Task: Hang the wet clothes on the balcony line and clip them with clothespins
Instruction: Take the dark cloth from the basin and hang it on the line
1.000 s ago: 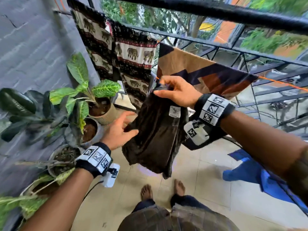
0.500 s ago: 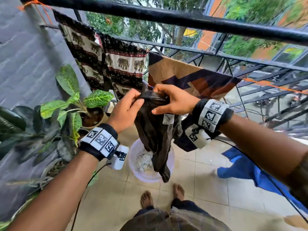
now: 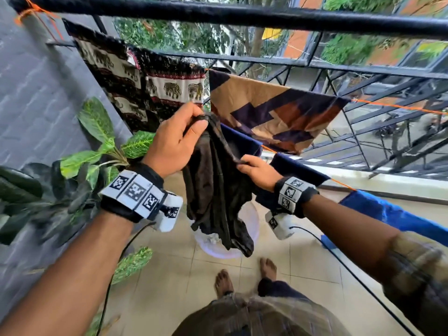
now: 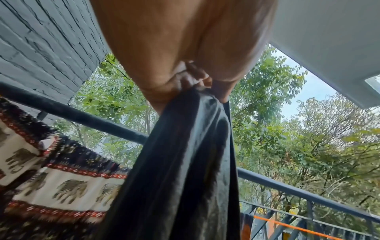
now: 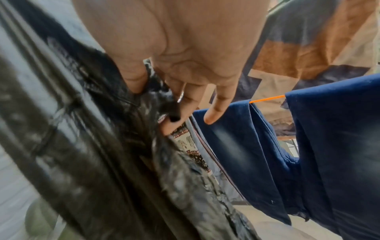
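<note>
A wet dark brown garment (image 3: 213, 190) hangs between my hands in the head view. My left hand (image 3: 196, 120) grips its top corner, raised near the elephant-print cloth (image 3: 169, 88). My right hand (image 3: 242, 163) pinches the garment's edge lower and to the right, in front of a navy cloth (image 3: 242, 141) on the near orange line (image 3: 341, 184). In the left wrist view the fingers (image 4: 195, 78) curl round the bunched dark garment (image 4: 185, 162). In the right wrist view thumb and fingers (image 5: 176, 110) pinch the dark garment (image 5: 102, 146) beside the navy cloth (image 5: 267, 146).
A brown and navy patterned cloth (image 3: 271, 110) hangs on the far orange line (image 3: 397, 106). A black railing bar (image 3: 242, 18) runs overhead. Potted plants (image 3: 97, 146) stand at the left wall. A white basin (image 3: 251, 214) sits on the tiled floor below. Bright blue cloth (image 3: 388, 212) hangs at the right.
My hands have drawn apart. The left keeps the top corner and rose slightly; the right slid down and right along the edge, stretching the garment between them.
</note>
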Available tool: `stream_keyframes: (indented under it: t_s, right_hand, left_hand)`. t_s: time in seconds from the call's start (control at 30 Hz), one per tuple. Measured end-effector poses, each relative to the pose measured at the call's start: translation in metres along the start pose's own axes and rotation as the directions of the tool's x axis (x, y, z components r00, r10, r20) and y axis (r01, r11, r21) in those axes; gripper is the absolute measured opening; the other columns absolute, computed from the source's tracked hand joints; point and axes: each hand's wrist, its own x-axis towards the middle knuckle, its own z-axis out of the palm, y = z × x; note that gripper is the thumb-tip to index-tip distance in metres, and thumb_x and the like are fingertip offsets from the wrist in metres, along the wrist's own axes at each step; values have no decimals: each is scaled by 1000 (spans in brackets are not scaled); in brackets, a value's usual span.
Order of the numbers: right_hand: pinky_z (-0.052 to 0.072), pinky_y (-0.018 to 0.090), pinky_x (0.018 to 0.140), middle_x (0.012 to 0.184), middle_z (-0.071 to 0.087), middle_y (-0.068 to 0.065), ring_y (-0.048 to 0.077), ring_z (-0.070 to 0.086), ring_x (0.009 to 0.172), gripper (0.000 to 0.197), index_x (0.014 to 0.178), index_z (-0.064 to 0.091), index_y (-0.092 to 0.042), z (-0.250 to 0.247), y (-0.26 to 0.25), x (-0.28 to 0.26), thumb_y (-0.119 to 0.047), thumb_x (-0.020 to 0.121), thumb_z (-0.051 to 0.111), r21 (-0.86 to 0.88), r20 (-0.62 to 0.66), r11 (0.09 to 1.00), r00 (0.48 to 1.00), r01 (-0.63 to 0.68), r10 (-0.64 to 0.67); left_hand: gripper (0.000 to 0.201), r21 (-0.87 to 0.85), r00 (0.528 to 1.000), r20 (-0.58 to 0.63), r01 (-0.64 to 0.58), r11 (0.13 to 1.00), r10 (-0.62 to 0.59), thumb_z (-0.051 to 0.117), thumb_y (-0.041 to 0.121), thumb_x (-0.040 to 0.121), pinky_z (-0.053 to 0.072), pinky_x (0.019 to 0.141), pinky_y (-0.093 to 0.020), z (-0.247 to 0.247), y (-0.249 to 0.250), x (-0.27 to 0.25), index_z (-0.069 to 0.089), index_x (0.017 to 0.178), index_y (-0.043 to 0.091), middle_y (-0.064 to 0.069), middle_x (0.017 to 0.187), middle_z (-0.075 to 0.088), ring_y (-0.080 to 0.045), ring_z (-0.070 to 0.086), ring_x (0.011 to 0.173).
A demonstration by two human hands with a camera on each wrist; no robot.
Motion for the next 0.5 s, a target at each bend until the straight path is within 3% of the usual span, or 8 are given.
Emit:
stream_keyframes:
  t_s: [0.07, 0.17, 0.27, 0.33, 0.4, 0.43, 0.5]
  right_hand:
    - [36, 25, 70, 77, 51, -1, 2, 46, 70, 18, 81, 55, -15, -13, -12, 1, -15, 99, 55, -1, -49, 999, 998, 42, -42]
    - [32, 21, 64, 67, 42, -8, -4, 40, 58, 27, 72, 49, -16, -33, -43, 1, -8, 97, 54, 55, -67, 991, 991, 122, -118]
    - [34, 15, 59, 60, 46, -14, -3, 44, 58, 25, 70, 50, -16, -55, -74, 1, -8, 93, 55, 143, -24, 980, 990, 139, -137]
    - [38, 16, 66, 62, 54, -16, -2, 50, 65, 19, 70, 56, -19, -74, -85, 4, -13, 88, 59, 234, -85, 962, 989, 141, -125]
    - [41, 19, 81, 75, 59, -18, 1, 54, 80, 5, 76, 63, -23, -88, -93, 8, -25, 80, 66, 268, -186, 954, 978, 138, -89]
    - [41, 21, 89, 83, 59, -18, 2, 54, 88, 8, 84, 64, -25, -94, -95, 9, -29, 80, 69, 248, -216, 960, 973, 131, -77]
    - [41, 25, 92, 89, 57, -16, 4, 54, 91, 15, 92, 63, -23, -105, -102, 6, -31, 82, 71, 192, -215, 976, 975, 104, -62]
  left_hand:
    - [18, 16, 999, -1, 47, 999, -47, 44, 33, 101, 38, 66, -41, -6, -10, -9, 46, 96, 16, -4, 71, 44, -25, 44, 67]
    - [16, 48, 993, -9, 122, 991, -122, 43, 28, 103, 31, 60, -26, -16, -25, -24, 43, 95, 14, 3, 66, 33, -8, 34, 58]
    - [13, 116, 986, -38, 167, 979, -163, 42, 23, 105, 29, 57, -21, -29, -35, -36, 44, 97, 13, 1, 65, 35, -8, 36, 57]
    - [14, 149, 978, -74, 203, 968, -194, 43, 24, 105, 28, 56, -29, -36, -41, -40, 45, 99, 12, 1, 64, 39, -6, 42, 58]
    - [15, 175, 972, -96, 228, 958, -214, 43, 26, 105, 25, 58, -35, -44, -47, -44, 45, 100, 11, -1, 63, 41, -1, 47, 58]
    - [16, 193, 974, -91, 222, 956, -208, 43, 30, 105, 29, 59, -37, -47, -50, -44, 44, 100, 14, -4, 64, 43, -4, 48, 59]
    - [21, 242, 978, -74, 210, 947, -197, 39, 40, 102, 41, 65, -44, -49, -50, -43, 42, 100, 19, -8, 69, 49, -26, 54, 68]
